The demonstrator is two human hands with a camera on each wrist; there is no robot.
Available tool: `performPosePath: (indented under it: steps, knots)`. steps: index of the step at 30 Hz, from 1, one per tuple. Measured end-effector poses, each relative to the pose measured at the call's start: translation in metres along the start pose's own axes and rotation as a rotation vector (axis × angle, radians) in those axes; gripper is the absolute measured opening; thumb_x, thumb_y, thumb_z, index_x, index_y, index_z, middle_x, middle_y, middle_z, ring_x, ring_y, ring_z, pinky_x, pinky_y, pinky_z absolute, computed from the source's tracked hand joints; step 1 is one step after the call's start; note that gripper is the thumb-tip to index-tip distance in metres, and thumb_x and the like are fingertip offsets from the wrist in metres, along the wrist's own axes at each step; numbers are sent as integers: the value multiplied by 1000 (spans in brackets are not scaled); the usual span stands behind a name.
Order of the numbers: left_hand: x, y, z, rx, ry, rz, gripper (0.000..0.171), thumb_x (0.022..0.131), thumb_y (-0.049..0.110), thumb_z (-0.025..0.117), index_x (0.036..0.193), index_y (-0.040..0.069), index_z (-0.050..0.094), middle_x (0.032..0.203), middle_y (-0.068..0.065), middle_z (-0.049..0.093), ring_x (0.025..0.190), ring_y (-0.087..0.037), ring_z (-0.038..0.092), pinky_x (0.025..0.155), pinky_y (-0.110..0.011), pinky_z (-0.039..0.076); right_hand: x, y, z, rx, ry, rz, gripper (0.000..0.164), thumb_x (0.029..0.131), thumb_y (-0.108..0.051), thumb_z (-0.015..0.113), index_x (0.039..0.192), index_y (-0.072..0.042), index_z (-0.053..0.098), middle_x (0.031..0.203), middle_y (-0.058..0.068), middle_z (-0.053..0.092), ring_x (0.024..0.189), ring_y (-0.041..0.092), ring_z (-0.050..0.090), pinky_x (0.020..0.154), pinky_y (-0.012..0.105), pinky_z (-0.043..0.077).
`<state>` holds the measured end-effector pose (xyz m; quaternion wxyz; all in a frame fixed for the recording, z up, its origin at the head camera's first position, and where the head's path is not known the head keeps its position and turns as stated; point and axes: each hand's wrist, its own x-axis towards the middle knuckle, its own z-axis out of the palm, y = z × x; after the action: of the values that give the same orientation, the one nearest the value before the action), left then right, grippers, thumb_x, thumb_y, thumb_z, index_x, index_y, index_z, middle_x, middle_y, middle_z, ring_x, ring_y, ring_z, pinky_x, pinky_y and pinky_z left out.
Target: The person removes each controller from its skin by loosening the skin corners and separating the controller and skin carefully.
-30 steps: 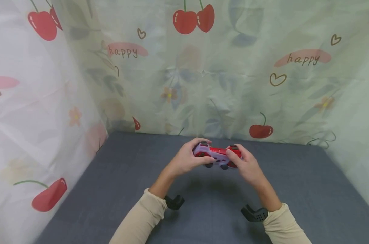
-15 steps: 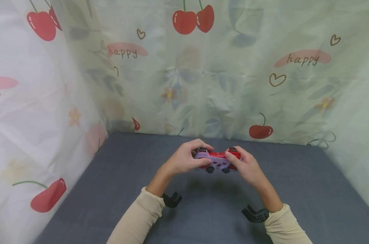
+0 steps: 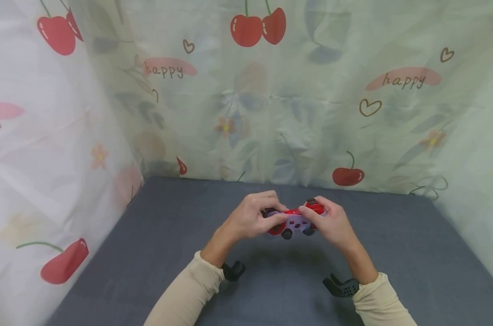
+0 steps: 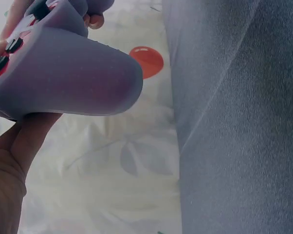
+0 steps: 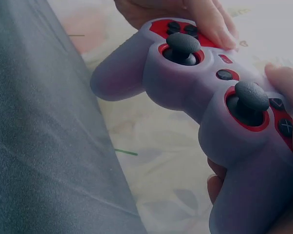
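A game controller [image 3: 297, 221] in a translucent pale purple cover, with a red body showing, is held up above the table between both hands. My left hand [image 3: 252, 217] grips its left end, thumb across the front and fingers over the top edge. At the other end my right hand [image 3: 332, 222] holds it, the thumb lying near its middle. Two black thumbsticks, dark buttons and the rounded grips of the controller [image 5: 185, 92] show in the right wrist view. From the left wrist, one grip of the controller [image 4: 83, 78] fills the upper left.
Under the hands lies a dark grey cloth-covered table [image 3: 181, 203]. A pale curtain [image 3: 303, 68] printed with cherries, leaves and "happy" hangs behind it and along both sides. Black wrist devices [image 3: 342, 286] sit at both wrists by the beige sleeves [image 3: 189, 290].
The controller has dropped slightly and tilted so more of its button face shows. My left fingers have shifted further over its top edge; the right hand has lowered a little with it.
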<state>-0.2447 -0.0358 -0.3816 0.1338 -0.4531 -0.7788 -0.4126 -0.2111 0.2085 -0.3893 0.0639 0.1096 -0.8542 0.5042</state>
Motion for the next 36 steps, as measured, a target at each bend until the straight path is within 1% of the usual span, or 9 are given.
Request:
performPosePath:
  steps: [5,8,11,14,17,22,29,31,36]
  knots:
    - [1,-1,5,0,34,2,8,95,21,73,96,17,78,84,7,62,68,-1,50,61,-17,45,1,0,1,-25,21,-2,27,97,-36,69,102,-10,66,78,7,65,65,18,63,64,29,56]
    - [2,-1,8,-16,53,-16,9,96,21,72,90,16,76,83,5,63,69,-5,55,66,-16,49,1,1,0,-39,23,-2,27,97,-36,69,99,-10,66,76,8,65,64,18,63,63,29,57]
    - [3,0,11,-80,63,-42,12,96,19,71,85,15,73,82,3,63,85,-10,71,75,-18,55,3,2,0,-53,15,4,28,97,-37,68,96,-9,65,73,7,63,62,18,62,61,29,56]
    - [4,0,13,-170,66,-79,15,96,17,71,81,14,71,83,1,65,94,-15,74,78,-23,58,4,2,-2,-69,6,6,29,96,-38,68,93,-9,64,70,6,61,59,18,61,59,29,55]
    - [3,0,15,-253,71,-137,15,96,17,72,82,14,72,83,1,66,80,-12,69,68,-26,57,3,2,-4,-75,-6,8,29,96,-38,68,91,-9,64,68,6,60,58,18,59,57,29,53]
    - [1,0,17,-395,83,-211,13,96,17,71,85,11,73,81,-4,64,70,-11,63,66,-28,57,2,1,-6,-72,-38,10,30,95,-39,68,93,-9,65,68,6,60,58,18,58,57,30,52]
    - [4,1,16,-514,105,-212,12,96,10,69,86,6,72,79,-10,67,64,-11,62,58,-26,53,-2,0,-9,-19,-72,0,30,96,-36,68,89,-7,62,63,2,53,54,18,53,53,29,48]
    - [5,1,16,-541,110,-218,12,97,9,68,86,5,71,76,-7,63,62,-10,57,57,-24,49,-3,0,-9,-11,-72,-7,29,96,-35,68,89,-7,61,63,1,53,54,17,53,53,29,48]
    - [6,-1,17,-649,118,-211,15,99,6,61,87,-3,66,78,2,61,67,-9,57,61,-23,49,-2,-2,-9,-5,-72,-30,28,96,-33,68,88,-7,60,63,2,53,53,14,53,52,30,48]
